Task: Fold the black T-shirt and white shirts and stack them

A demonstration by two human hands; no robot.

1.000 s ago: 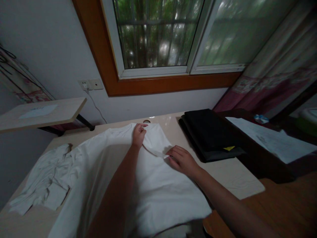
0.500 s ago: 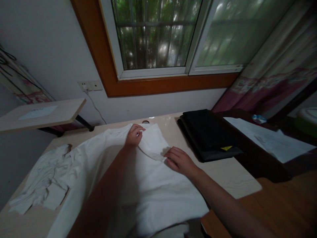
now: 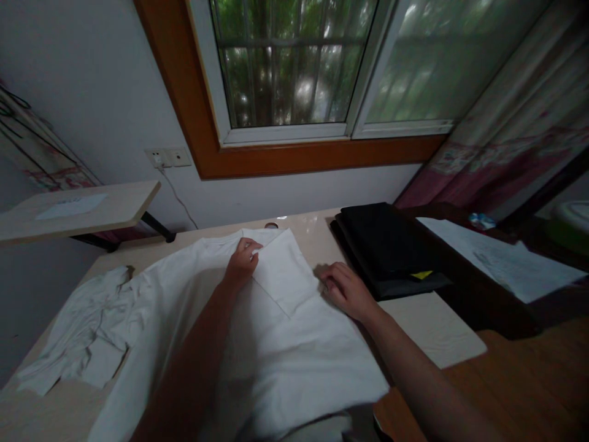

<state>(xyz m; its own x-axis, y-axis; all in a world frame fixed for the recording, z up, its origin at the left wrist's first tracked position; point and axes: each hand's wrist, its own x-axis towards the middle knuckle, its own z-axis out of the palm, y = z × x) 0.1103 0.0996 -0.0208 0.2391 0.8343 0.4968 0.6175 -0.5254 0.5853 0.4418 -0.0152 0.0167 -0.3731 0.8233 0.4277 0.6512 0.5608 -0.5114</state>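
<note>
One white shirt lies spread on the counter; positions referred to it. Far left of the shirt: one raised shelf, carrying one paper. Adjoining the shirt's left side: one crumpled white bundle; whether separate or part of the shirt cannot be told. Behind the shirt, to the left: two socket plates, one cord plugged in.

The person's left hand is on the shirt's upper part, fingers bent; whether cloth is pinched cannot be told. One dark round item at the shirt's far edge, partly hidden. One flat flap on the shirt, right of the left hand. Right hand at the shirt's right edge, released, fingers loosely curled, no cloth between them. Both forearms cross over the shirt, covering part of it.

Right of the shirt: one black stack, at least two layers, one yellow patch, blocking the counter just beyond the right hand. Farther right of the shirt: one large sheet and one small blue-and-white item.
</note>
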